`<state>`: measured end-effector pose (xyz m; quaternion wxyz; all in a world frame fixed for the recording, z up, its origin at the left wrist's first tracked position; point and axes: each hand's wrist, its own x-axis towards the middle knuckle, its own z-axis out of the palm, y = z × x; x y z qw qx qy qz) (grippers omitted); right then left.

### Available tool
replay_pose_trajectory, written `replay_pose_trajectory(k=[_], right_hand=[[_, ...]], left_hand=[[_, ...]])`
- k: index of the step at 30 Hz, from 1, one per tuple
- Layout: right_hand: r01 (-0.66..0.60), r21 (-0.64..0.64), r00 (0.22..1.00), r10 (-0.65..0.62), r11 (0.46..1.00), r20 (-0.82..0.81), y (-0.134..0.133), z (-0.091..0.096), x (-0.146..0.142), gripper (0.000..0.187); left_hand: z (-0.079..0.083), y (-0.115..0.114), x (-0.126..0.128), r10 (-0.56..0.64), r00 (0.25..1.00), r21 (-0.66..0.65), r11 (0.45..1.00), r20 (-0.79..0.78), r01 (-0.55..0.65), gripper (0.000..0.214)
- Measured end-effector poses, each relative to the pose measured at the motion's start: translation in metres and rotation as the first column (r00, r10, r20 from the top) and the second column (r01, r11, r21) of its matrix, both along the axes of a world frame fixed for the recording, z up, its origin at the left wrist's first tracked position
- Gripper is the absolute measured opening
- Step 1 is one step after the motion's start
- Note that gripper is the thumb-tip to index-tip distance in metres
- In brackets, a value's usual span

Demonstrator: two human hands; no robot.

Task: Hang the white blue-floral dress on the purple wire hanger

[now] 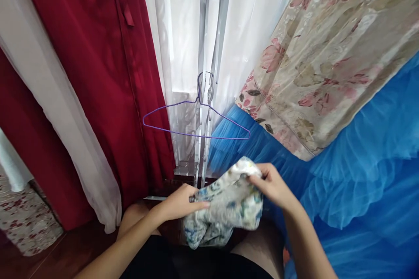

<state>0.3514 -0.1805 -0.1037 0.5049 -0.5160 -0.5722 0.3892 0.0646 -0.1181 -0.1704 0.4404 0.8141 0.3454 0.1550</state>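
Note:
A bunched white garment with a blue and green floral print is held up over my lap. My left hand grips its left side with the fingers closed over the cloth. My right hand pinches its upper right edge. Above them hangs an empty purple wire hanger, hooked on a shiny metal rail in front of a sheer white curtain.
A dark red garment hangs at the left beside white sheer cloth. A floral cream fabric and blue tulle fill the right. Dark wooden floor shows lower left, with a floral cloth at its edge.

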Motion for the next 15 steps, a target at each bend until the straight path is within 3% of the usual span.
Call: replay_pose_trajectory(k=[3,5,6,8,11,15], right_hand=[[0.241,0.178,0.970,-0.237,0.954,-0.044,0.043,0.022,0.041,0.022],[0.330,0.247,0.943,-0.303,0.911,-0.140,0.080,0.037,0.061,0.020],[0.325,0.242,0.942,-0.291,0.914,-0.164,0.099,0.044,0.067,0.020],[0.292,0.212,0.950,-0.256,0.933,-0.182,0.134,0.057,0.068,0.019],[0.144,0.105,0.978,-0.125,0.984,-0.168,0.170,0.070,0.050,0.019],[-0.110,-0.035,0.984,0.104,0.993,-0.145,0.176,0.073,0.024,0.029]], left_hand=[[0.016,0.004,-0.007,0.166,0.985,0.239,0.959,-0.036,-0.153,0.040],[0.035,0.005,-0.006,0.200,0.980,0.338,0.923,-0.007,-0.186,0.038],[0.045,0.006,-0.005,0.193,0.981,0.354,0.917,0.014,-0.186,0.037],[0.064,0.009,-0.003,0.175,0.983,0.344,0.921,0.047,-0.181,0.037],[0.082,0.018,-0.012,0.204,0.977,0.383,0.899,0.060,-0.211,0.038],[0.086,0.041,-0.050,0.323,0.946,0.553,0.789,-0.002,-0.268,0.042]])
